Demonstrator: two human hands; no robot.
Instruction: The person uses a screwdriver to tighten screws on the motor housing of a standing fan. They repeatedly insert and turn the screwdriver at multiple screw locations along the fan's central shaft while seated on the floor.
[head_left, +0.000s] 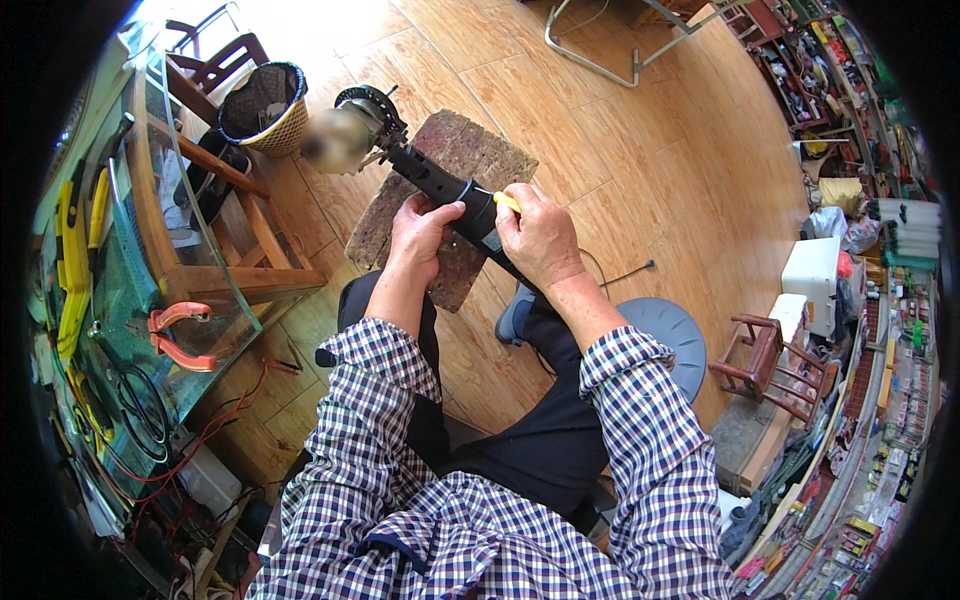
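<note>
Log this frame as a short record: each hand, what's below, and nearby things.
Left hand: grip closed around black tubular tool
Right hand: pinching small yellow-handled tool against it
Below: reddish-brown slab on floor; contact with black tubular tool unclear
Left side: orange clamp on glass tabletop; woven basket beyond

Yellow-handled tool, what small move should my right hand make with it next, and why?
Perhaps ease the yellow-handled tool gently along: your right hand pinches it against the black tube, which your left hand appears to steady.
</note>
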